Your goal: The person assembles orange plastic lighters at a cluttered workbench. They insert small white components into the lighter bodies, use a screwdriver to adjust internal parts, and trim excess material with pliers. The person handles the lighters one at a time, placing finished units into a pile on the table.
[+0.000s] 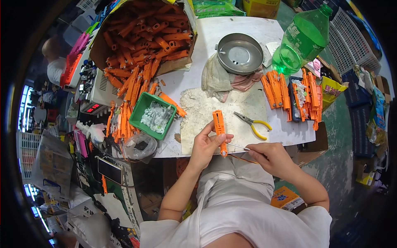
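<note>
My left hand [204, 145] is closed around a long orange plastic housing [218, 122], held upright at the near edge of the table. My right hand [269, 156] pinches a thin metal tool [240, 146], whose tip reaches the housing's lower part; its exact kind is hard to tell. A thin orange-brown wire [244, 159] runs just below the tool. Pliers with yellow handles [259, 129] lie on the stained work board [194, 107], right of the housing. Left of my hands stands a green bin [138, 122] of small white parts.
A large box [96, 56] heaped with orange housings [140, 37] fills the back left. Behind the board are a metal bowl [240, 45], a rag [217, 76] and a green bottle [302, 37]. More orange housings [276, 91] flank a dark tray [294, 103] at right.
</note>
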A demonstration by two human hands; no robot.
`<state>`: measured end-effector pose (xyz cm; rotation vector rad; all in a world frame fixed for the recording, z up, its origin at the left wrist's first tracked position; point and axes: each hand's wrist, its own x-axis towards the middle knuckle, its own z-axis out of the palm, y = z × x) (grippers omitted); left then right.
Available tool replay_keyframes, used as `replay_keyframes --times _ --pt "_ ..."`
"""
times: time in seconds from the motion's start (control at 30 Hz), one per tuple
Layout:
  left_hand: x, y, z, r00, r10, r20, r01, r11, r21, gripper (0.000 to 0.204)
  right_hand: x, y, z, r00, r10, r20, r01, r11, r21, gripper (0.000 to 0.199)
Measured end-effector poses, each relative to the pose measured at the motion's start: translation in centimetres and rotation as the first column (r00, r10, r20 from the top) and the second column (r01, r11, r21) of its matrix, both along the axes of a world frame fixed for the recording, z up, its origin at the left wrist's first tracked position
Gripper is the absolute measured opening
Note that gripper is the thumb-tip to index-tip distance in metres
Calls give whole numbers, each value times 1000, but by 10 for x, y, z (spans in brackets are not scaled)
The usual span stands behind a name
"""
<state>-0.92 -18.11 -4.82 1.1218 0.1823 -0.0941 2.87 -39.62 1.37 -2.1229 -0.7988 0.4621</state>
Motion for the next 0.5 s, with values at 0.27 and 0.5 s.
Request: replay_keyframes --times 0.27,0.5 --pt "-3 -5 0 1000 9 11 -10 998 64 53 13 -3 0 950 9 -313 -6 1000 9 19" --pt "-4 -17 -4 992 127 -23 -123 983 133 45 -8 -3 -14 857 211 470 -125 970 -208 23"
